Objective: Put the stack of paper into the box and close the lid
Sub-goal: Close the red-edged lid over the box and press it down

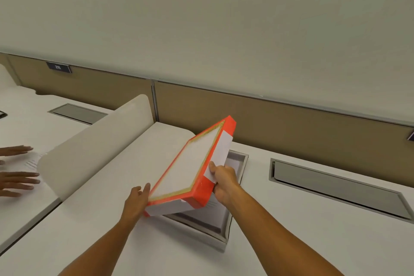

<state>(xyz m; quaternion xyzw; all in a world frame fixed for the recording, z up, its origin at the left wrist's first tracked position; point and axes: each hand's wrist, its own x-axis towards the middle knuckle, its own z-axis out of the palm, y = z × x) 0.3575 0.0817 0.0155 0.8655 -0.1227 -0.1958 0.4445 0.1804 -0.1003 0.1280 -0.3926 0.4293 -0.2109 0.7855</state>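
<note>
Already the stack of white printed paper (214, 205) lies inside the shallow grey cardboard box (221, 234), which sits flat on the white counter (291, 219) in front of you; only a corner of the top sheet shows, since most of it is hidden under the orange lid with white panels on its sides (190, 163). That lid is tilted, its open underside turned up toward you, its near-left edge low over the box and its far end raised well above it. Your right hand (221, 182) is clenched on the lid's right side wall, thumb on the white panel and fingers wrapped beneath. Your left hand (136, 199) is held with fingers loosely spread at the lid's near-left corner, touching or just beside it; whether it really grips there cannot be told from this angle. So the first half of the task looks done, and what remains is the closing: the lid has yet to be turned over, squared with the box's rim and pressed down on all sides. To my eye the tricky part will be aligning the corners, because the fit looks snug. Further out, a curved white divider (96, 141) rises along the counter's left edge, and beyond it another person's two hands (15, 170) rest on papers at the next desk.
</note>
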